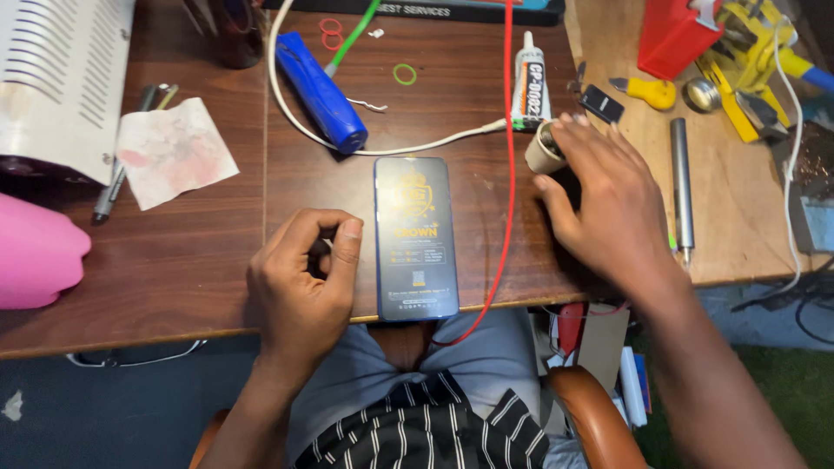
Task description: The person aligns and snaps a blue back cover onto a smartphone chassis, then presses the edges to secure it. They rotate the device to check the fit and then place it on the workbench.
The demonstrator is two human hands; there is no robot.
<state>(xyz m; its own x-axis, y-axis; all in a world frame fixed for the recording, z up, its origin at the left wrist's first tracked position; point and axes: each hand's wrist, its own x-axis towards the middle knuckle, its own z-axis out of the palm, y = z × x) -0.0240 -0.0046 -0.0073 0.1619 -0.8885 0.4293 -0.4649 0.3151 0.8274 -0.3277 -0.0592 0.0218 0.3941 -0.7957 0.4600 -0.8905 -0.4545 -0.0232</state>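
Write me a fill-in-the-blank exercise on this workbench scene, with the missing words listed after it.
1. The phone lies flat between the two ____.
2. The right hand rests on a small ____ roll.
3. The cable running down past the phone's right edge is ____.
4. The blue cylinder lies ____ the phone, farther from the person.

Missing words: hands; white; red; beyond
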